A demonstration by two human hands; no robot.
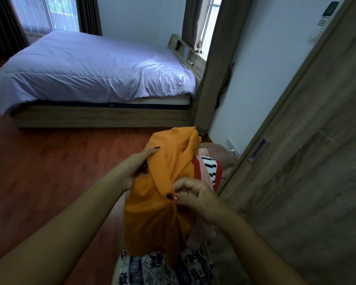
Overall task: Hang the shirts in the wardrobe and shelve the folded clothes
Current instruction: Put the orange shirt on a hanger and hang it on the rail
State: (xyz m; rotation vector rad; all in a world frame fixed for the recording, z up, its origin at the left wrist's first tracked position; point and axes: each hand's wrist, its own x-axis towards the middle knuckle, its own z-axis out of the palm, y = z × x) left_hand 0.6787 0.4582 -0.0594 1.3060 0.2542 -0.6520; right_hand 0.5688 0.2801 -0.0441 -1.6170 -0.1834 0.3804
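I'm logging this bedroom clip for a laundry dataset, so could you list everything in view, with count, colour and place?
orange garment: one, orange, held up in mid-frame by both hands
clothes pile: one heap, red, pink, black-and-white stripes, behind the garment by the wardrobe
patterned cloth: one, white with dark print, bottom centre
bed: one, pale lilac cover on a wooden frame, upper left
wardrobe door: one, grey-brown wood grain, right side
remote control: one, white, wall-mounted, top right
wall socket: one, white, low on the wall
floor: reddish-brown wood
left hand: fingers on the garment's upper edge
right hand: fingers pinching the garment's middle
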